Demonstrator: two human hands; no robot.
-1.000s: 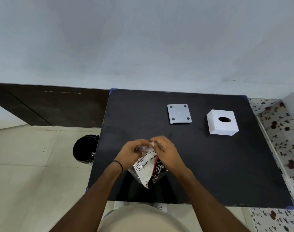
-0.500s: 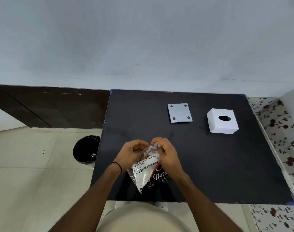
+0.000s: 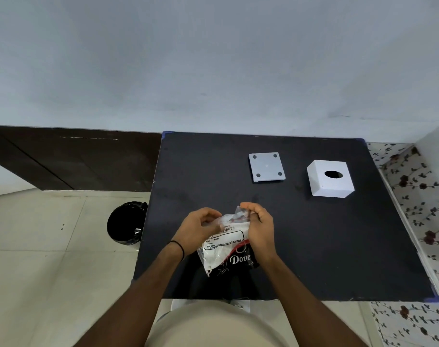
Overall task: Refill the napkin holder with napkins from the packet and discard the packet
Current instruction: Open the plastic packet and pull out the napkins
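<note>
The left hand [image 3: 201,229] and right hand [image 3: 259,229] each pinch the top of the Dove napkin packet [image 3: 226,249], fingers curled on its plastic. The packet is at 6 o'clock over the black table [image 3: 213,171], near the front edge. The white napkin holder cover [image 3: 330,177] stands at 2 o'clock and its grey base plate [image 3: 266,167] at 12, with bare tabletop between them and the hands. A black-lined bin [image 3: 127,222] stands at 9 o'clock, just off the left edge.
</note>
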